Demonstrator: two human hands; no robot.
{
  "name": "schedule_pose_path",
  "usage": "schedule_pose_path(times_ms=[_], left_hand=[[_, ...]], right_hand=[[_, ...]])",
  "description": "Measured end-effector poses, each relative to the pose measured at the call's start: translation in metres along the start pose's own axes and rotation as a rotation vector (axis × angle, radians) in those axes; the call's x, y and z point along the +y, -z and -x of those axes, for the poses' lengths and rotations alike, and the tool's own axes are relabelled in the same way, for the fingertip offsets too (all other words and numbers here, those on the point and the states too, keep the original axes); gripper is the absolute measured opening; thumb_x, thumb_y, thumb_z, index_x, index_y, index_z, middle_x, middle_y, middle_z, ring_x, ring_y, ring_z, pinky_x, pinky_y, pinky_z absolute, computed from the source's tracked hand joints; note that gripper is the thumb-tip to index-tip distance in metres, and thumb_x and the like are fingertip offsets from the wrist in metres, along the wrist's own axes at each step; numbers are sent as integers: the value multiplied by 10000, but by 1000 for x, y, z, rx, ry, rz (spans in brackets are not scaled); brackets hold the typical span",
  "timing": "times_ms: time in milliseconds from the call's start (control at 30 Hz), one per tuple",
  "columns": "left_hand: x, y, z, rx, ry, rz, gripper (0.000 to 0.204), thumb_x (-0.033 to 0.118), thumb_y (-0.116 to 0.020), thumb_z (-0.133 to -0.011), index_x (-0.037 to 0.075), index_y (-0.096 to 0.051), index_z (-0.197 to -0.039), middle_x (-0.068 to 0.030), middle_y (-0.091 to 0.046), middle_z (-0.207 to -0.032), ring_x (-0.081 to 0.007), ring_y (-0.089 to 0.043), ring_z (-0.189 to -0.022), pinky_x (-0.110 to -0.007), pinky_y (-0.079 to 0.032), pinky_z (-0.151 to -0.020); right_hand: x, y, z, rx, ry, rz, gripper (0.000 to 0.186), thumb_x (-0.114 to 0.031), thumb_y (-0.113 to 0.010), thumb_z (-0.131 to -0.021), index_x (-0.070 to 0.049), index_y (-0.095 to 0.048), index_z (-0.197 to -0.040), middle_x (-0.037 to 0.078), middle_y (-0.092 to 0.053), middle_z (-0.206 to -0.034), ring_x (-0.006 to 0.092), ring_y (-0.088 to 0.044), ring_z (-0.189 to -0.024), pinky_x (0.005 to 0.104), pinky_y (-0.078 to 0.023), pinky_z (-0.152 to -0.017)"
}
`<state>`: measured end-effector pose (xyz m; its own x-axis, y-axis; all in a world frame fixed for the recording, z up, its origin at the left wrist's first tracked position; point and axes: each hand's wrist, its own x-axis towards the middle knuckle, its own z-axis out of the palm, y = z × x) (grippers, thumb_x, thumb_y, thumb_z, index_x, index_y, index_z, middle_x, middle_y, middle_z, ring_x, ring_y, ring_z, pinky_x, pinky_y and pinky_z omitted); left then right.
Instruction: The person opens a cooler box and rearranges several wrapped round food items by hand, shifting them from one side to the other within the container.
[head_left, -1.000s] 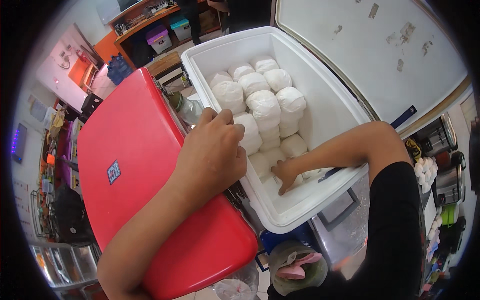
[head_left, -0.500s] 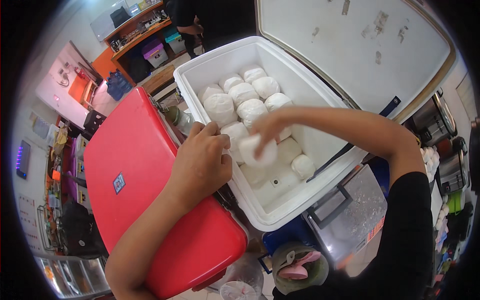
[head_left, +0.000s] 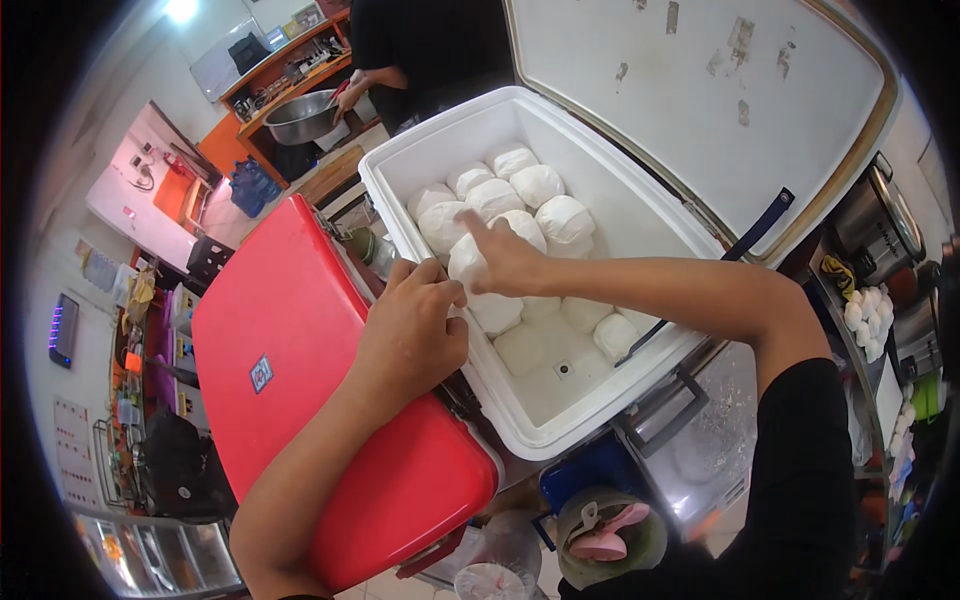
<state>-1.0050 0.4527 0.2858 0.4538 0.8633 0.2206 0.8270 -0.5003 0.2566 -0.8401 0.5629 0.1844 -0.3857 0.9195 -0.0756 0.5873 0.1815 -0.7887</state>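
A large white cooler box (head_left: 700,345) stands open, with several white rounded bundles (head_left: 537,185) stacked inside, mostly toward its far left end. Their wrinkled surfaces look like plastic wrap; what is in them I cannot tell. My right hand (head_left: 508,262) reaches in from the right, its fingers and thumb around a white rounded bundle (head_left: 466,262) near the left wall. At the cooler's left rim my left hand (head_left: 415,325) is closed, fingers curled over the edge. A smaller bundle (head_left: 617,337) lies alone near the right wall, close to a drain hole in the bottom.
The raised white lid (head_left: 700,110) leans back at upper right, a dark strap hanging from it. A red-lidded cooler (head_left: 300,370) stands close on the left. Nearer me is a bucket (head_left: 612,540) with pink scoops. Beyond, a person (head_left: 430,50) handles a metal basin (head_left: 302,118).
My right hand has moved left and away from me with the white bundle. My left hand stays on the rim. At the back, the other person has come nearer and a metal basin now shows.
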Motion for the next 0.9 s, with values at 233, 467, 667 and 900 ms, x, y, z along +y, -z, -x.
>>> schedule_pose_path(times_ms=[233, 467, 667, 900], left_hand=[[2, 0, 1, 17, -21, 4, 201, -3, -612, -725, -18, -714, -897, -151, -637, -1017, -361, -577, -1024, -449, -534, -887], [0, -1, 1, 29, -33, -6, 171, -13, -618, -716, -17, -695, -869, -145, -632, -1009, -355, -577, -1018, -445, -529, -888], [4, -1, 0, 31, -18, -4, 166, -10, -615, -718, -17, -692, -864, -139, -627, -999, -351, -573, -1011, -450, -533, -878], [4, 0, -1, 8, -6, -18, 232, -35, -604, -703, -3, -712, -905, -143, -628, -990, -354, -562, -1029, -432, -514, -898]], right_hand=[[20, -9, 8, 12, 565, 799, 720, -131, -737, -830, -21, -427, -1471, 309, -445, -1373, 409, -678, -914, 445, -605, -736], [41, -25, -2, 145, 811, 1091, 638, -209, -646, -883, -92, -458, -1482, 241, -475, -1384, 351, -655, -789, 397, -562, -676], [62, -17, -26, 169, 973, 1023, 765, -411, -710, -873, -200, -389, -1535, 116, -462, -1440, 339, -628, -961, 432, -520, -840], [66, -9, -29, 152, 958, 998, 670, -428, -613, -946, -248, -371, -1545, 90, -443, -1478, 342, -528, -1233, 482, -445, -1002]])
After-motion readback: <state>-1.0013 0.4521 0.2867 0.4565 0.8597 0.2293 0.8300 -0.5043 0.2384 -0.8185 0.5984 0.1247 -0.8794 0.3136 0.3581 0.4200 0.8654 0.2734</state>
